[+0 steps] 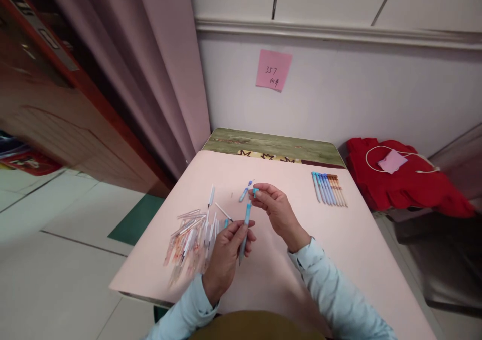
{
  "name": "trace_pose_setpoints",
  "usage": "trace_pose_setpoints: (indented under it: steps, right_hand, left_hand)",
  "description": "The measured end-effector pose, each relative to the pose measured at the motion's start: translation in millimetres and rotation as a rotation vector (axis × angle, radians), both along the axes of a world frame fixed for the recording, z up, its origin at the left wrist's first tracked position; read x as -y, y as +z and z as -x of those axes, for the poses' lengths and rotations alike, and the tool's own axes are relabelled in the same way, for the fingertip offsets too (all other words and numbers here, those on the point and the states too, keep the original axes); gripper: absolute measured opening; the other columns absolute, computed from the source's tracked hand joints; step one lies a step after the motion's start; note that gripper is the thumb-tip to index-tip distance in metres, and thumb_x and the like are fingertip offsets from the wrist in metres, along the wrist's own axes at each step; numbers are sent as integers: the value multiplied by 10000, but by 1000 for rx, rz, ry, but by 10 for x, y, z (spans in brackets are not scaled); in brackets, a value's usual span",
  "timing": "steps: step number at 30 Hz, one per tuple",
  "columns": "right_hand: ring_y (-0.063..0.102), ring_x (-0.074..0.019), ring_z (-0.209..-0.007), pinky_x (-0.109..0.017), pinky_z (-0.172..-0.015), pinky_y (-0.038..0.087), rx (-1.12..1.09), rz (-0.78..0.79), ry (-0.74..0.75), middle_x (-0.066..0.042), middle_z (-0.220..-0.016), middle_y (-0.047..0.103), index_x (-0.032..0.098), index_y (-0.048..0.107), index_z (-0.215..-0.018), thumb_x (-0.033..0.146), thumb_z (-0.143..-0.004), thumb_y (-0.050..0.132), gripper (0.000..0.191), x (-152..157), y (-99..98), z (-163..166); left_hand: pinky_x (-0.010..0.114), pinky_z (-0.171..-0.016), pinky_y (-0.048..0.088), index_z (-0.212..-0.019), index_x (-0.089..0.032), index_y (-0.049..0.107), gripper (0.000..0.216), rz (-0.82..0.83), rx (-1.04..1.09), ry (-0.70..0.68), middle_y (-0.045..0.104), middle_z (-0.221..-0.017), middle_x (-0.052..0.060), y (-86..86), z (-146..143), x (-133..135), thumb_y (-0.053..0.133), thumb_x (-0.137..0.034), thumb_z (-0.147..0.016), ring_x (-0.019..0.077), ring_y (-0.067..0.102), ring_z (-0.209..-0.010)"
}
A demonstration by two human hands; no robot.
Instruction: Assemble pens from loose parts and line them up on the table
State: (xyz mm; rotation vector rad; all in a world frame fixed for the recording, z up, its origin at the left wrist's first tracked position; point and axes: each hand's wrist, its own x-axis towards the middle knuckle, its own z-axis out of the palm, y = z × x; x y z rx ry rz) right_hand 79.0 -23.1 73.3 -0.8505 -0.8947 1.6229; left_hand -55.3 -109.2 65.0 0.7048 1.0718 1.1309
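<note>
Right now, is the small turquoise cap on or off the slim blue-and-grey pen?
Off: the right hand holds the cap just clear of the upper end of the pen, which the left hand grips.

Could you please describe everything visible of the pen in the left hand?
The slim pen looks like plastic, blue on its upper barrel and greyish below, narrowing to a point. The left hand grips it mid-barrel, over the pale pink tabletop, pointed end toward the wearer. Its other end is near a small turquoise piece in the right hand.
</note>
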Motion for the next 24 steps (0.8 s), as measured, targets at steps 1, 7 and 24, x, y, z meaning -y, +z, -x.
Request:
trace_pose_setpoints:
  steps: [1,7,24]
  right_hand:
    - [676,-166,-836,-309,-789,514,-19,15,8,-50,-944,749,204,701,-952,341,-721,787,282,17,13,3]
    - [668,-155,-822,-289,-770,505,-57,42,18,-46,-929,745,197,696,-919,317,-714,794,257,67,19,-2]
    - [671,-195,-884,-339,-814,498,36,35,-25,-54,-894,750,205,727,-905,333,-704,799,249,217,-15,-1]
  left_hand:
    - [219,-507,361,-1044,-135,672,339,3,-3,-8,589,-745,15,14,-10,4,632,-417,-862,81,471,-556]
    - [220,-505,353,-1043,-133,683,342,1,-9,-31,589,-727,17,32,-25,24,633,-418,-859,76,470,-537]
    - [218,-510,340,-985,-136,704,287,-37,-42,14,587,-719,15,34,-52,40,661,-378,-837,73,455,-548]
